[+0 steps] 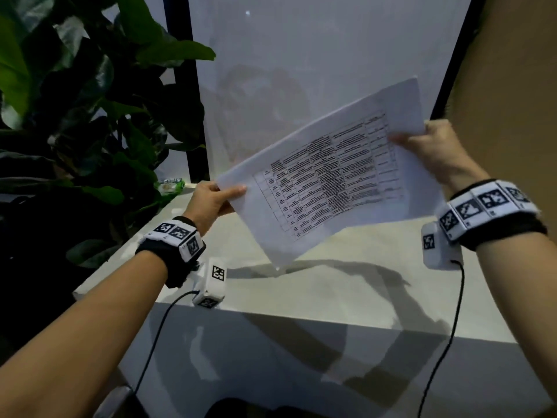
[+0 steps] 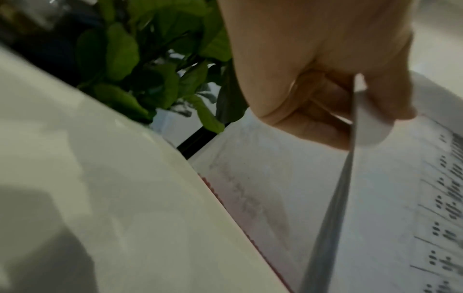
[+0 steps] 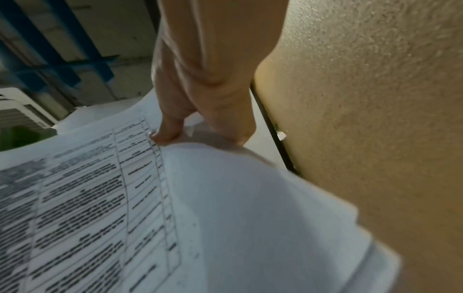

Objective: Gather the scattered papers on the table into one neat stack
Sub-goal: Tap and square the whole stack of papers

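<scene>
Both forearms raised; left hand point(image 1: 211, 200), right hand point(image 1: 434, 146) pinch papers point(image 1: 325, 176) aloft.

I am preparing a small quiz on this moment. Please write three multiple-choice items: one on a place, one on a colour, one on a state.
1. Where are the papers?
A. flat on the table
B. held above the table
C. on the floor

2. What colour are the plant leaves?
A. green
B. red
C. yellow

3. How are the papers held?
A. by the left hand only
B. by the right hand only
C. by both hands

Answers: B, their shadow falls on the table below them; A, the leaves look green; C, each hand pinches one end.
</scene>
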A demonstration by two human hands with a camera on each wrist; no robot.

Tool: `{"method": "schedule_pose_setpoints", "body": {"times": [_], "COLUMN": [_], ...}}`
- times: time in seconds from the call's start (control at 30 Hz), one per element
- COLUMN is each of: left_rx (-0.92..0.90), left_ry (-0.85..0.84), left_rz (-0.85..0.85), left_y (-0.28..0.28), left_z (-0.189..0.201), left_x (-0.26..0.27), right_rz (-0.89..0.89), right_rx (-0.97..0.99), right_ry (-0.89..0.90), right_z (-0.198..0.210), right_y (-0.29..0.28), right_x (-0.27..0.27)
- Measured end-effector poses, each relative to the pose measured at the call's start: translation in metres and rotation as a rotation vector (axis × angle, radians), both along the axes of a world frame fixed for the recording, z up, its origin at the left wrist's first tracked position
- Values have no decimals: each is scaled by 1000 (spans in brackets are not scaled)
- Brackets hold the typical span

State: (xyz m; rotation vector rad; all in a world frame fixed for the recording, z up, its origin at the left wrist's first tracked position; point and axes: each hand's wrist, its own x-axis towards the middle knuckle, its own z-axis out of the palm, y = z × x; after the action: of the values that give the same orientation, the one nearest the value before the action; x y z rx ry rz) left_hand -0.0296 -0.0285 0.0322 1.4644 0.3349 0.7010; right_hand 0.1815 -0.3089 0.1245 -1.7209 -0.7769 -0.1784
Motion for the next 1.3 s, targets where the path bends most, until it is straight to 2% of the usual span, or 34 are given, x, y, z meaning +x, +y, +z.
{"method": "schedule_pose_setpoints", "body": {"times": [0.07, 0.17, 0.27, 0.37, 0.47, 0.63, 0.73, 0.93, 1.13, 1.3], "left_rx": [-100, -79, -5, -10, 32, 73, 47, 34, 94, 94], "left_ry": [-77, -83, -22, 8, -5, 72, 55, -78, 46, 40], "left_rz": [-33, -76, 40, 99, 92, 152, 190, 153, 73, 86], "left_y": [-7, -23, -36, -43, -41, -41, -38, -22, -29, -23], "left_z": [3, 3, 3, 2, -7, -29, -25, -13, -32, -25], "left_x": [1, 8, 16, 22, 20, 15, 18, 12, 8, 5], "right_rz": [41, 105, 103, 79, 51, 34, 11, 49, 58, 56], "right_rx": [96, 209, 296, 329, 321, 198, 254, 301, 258, 267], "right_ry": [109, 223, 253, 249, 277, 351, 357, 308, 427, 403], "right_z": [-14, -33, -52, -73, -97, -133, -128, -103, -132, -119], "right_y": [0, 4, 11, 16, 18, 26, 31, 27, 24, 18], "right_x": [-1, -11, -18, -20, -23, -24, -25, -27, -37, -37]}}
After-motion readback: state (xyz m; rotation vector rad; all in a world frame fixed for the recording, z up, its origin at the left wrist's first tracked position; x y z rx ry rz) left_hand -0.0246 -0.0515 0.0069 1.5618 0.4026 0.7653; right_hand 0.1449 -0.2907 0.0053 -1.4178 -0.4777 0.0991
